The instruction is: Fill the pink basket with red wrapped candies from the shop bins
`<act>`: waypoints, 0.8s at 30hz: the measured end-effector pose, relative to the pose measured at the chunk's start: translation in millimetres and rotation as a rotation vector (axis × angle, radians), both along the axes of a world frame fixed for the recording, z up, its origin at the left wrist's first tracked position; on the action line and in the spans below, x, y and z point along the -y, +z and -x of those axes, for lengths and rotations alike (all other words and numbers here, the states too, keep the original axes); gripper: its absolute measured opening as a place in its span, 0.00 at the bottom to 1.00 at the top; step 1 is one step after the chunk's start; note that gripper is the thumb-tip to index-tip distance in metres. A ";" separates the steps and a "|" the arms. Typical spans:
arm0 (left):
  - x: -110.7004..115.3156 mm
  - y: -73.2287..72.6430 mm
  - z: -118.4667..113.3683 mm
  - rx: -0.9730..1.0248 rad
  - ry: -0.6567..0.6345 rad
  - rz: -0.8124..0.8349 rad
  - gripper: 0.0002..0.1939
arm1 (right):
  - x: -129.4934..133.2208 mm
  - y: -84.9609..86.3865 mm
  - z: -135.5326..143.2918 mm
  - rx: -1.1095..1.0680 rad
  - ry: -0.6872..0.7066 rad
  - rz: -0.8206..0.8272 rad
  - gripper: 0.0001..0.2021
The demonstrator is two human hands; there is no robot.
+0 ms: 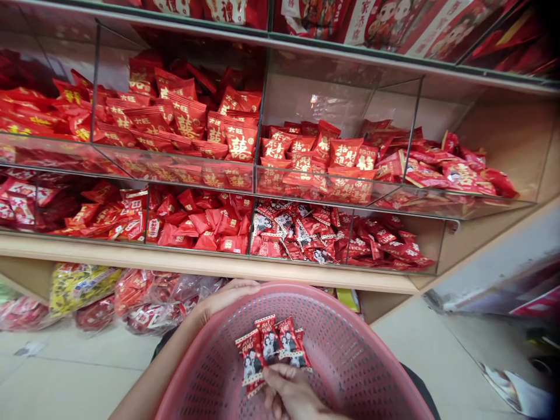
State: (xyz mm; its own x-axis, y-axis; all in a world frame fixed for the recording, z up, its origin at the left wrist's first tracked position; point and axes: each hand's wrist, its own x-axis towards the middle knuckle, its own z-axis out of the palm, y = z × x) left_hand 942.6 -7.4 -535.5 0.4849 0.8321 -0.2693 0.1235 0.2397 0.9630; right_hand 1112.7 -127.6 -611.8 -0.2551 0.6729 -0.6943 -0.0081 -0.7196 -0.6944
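Note:
A pink perforated plastic basket (350,350) stands tilted before me, below the shelf. My left hand (230,296) is closed over its far left rim, the fingertips partly hidden. Several small red candy packets (286,337) with a printed couple and cream edges lie inside the basket. Reaching into it from below, my right hand (291,389) is closed, thumb and forefinger pinching the lower corner of the leftmost candy packet (251,356). Its other fingers are curled under and partly out of sight.
Clear-walled shelf bins (315,186) hold many red packets in two tiers, with larger red bags above. A wooden shelf edge (196,259) runs just beyond the basket. Plastic bags of sweets (83,286) lie on the tiled floor at left. A white object (520,391) lies at lower right.

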 end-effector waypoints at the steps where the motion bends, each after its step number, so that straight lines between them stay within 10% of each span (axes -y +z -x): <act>1: -0.1 0.0 -0.1 -0.004 0.000 0.000 0.17 | -0.3 0.5 0.7 0.004 0.004 0.016 0.19; 11: 1.3 2.7 -1.1 0.073 -0.018 0.015 0.13 | -1.5 8.2 5.8 0.085 0.027 0.125 0.11; 20: 2.6 2.5 -1.2 0.065 -0.034 -0.002 0.15 | 8.8 35.2 -8.1 -0.006 0.270 -0.256 0.25; 24: 1.3 0.9 -1.3 0.051 -0.038 0.014 0.16 | 4.8 57.7 -29.9 -0.037 0.175 -0.313 0.26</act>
State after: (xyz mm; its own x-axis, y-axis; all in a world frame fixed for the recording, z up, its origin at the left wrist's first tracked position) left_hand 943.9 -8.7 -534.6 0.5290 0.8094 -0.2549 0.0838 0.2491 0.9648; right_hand 1142.6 -132.4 -554.1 -0.4063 0.7952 -0.4501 0.0675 -0.4651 -0.8827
